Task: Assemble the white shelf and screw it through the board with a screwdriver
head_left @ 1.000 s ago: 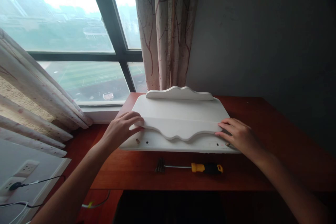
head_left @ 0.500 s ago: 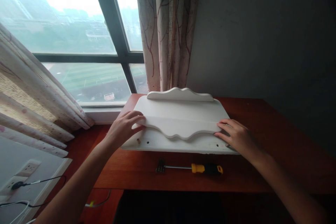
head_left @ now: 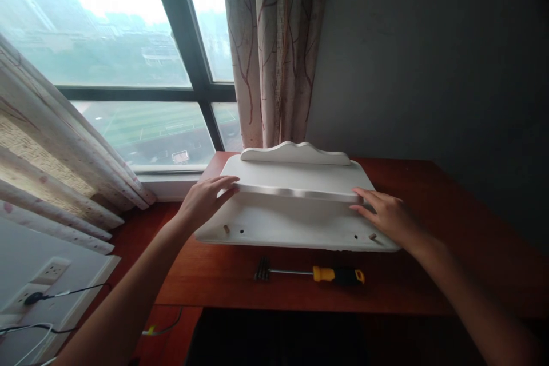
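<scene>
A white wavy-edged board (head_left: 295, 193) is held at its two ends above a larger white panel (head_left: 295, 226), its narrow edge turned toward me. My left hand (head_left: 208, 197) pinches its left end between thumb and fingers. At the opposite end, my right hand (head_left: 384, 211) grips it the same way. Along the panel's near edge, a wooden dowel (head_left: 226, 229) sticks up at the left and another dowel (head_left: 373, 237) at the right, each beside a dark hole. A second wavy board (head_left: 295, 154) stands upright along the panel's far edge.
The panel lies on a reddish-brown table (head_left: 446, 229). In front of it rest a yellow-and-black screwdriver (head_left: 338, 275) and several screws (head_left: 262, 270) at its tip. A window (head_left: 141, 126) and curtains (head_left: 278, 57) are behind; sockets with plugged cables (head_left: 32, 298) are at lower left.
The wavy board has turned in my hands from its broad face showing to its narrow edge facing me. The right dowel, partly hidden by my right hand before, now shows fully.
</scene>
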`<action>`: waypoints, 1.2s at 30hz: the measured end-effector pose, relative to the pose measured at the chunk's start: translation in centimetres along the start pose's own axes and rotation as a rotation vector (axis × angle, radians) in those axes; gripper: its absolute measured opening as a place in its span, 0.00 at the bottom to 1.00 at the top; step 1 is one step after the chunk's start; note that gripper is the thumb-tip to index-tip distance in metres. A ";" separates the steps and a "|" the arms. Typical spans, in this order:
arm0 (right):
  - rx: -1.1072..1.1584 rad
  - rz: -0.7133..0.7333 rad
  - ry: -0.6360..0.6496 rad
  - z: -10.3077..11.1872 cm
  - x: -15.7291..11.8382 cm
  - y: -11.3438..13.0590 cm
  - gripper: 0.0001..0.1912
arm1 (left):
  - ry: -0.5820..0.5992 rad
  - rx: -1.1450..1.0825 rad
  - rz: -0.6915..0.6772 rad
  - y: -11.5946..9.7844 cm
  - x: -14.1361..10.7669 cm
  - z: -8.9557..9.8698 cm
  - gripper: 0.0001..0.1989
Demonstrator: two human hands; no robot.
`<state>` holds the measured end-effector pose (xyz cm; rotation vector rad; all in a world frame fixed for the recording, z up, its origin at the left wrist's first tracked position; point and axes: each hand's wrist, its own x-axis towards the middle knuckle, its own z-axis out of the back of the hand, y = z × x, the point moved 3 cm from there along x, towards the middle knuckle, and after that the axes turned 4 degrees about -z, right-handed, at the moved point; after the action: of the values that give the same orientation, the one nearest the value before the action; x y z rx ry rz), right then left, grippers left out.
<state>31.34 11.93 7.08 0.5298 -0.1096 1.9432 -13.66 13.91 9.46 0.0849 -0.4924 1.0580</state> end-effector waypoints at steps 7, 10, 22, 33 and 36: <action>0.193 -0.019 -0.092 -1.1 1.5 -0.6 0.16 | -0.069 -0.103 0.007 1.1 0.6 -1.7 0.19; 0.300 -0.116 -0.050 -1.2 2.1 -1.0 0.17 | -0.065 -0.235 0.053 1.9 1.0 -1.9 0.20; 0.715 -0.577 0.289 1.0 0.7 -1.5 0.24 | 0.141 -0.737 0.330 1.1 -0.3 -0.4 0.23; 0.638 -0.514 0.424 1.8 -1.1 -1.2 0.22 | 0.231 -0.685 0.279 -0.4 -0.8 0.1 0.20; 0.624 -0.511 0.417 2.0 -1.4 -1.1 0.22 | 0.246 -0.667 0.282 -0.6 -1.1 0.3 0.21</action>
<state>33.48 10.57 8.12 0.4769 0.8418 1.5153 -13.65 12.60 9.33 -0.7136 -0.6207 1.1098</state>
